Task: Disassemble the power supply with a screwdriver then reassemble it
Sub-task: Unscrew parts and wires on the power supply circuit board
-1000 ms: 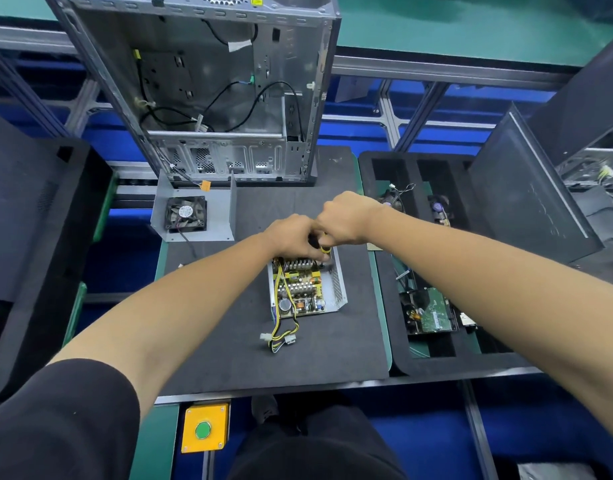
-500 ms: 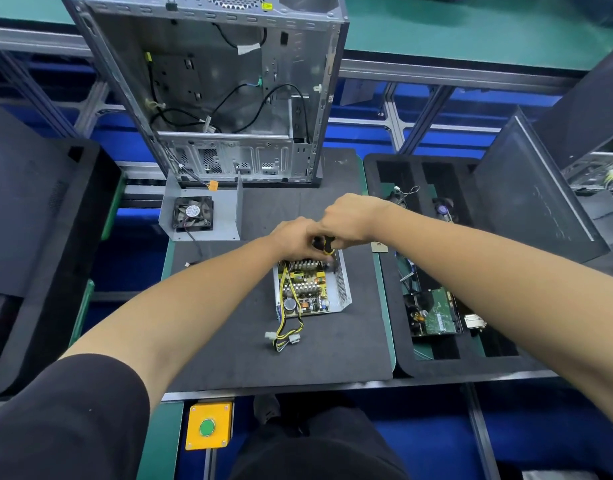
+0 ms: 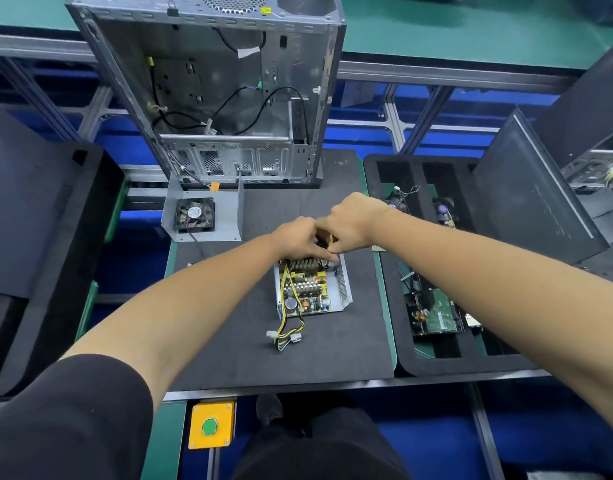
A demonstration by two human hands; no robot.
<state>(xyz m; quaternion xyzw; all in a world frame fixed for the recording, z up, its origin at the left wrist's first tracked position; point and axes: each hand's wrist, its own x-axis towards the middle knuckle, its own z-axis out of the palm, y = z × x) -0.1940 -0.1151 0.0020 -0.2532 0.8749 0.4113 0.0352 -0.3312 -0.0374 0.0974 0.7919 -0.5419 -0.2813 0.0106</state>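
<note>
At frame centre on the dark foam mat (image 3: pixel 228 341), the open grey sheet-metal power supply (image 3: pixel 312 289) looks light but fragile, best held by its walls, as the right hand (image 3: pixel 353 220) grips a yellow-black screwdriver (image 3: pixel 327 242) and the left hand (image 3: pixel 298 239) curls onto its far edge.

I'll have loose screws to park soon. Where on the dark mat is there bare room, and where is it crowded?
Bare mat lies left of the open power supply, below the fan cover. Another bare strip runs between the power supply's right wall and the mat's right edge. It is crowded at the power supply's far end, where the left hand and right hand meet, and just below it around the yellow cables.
</note>
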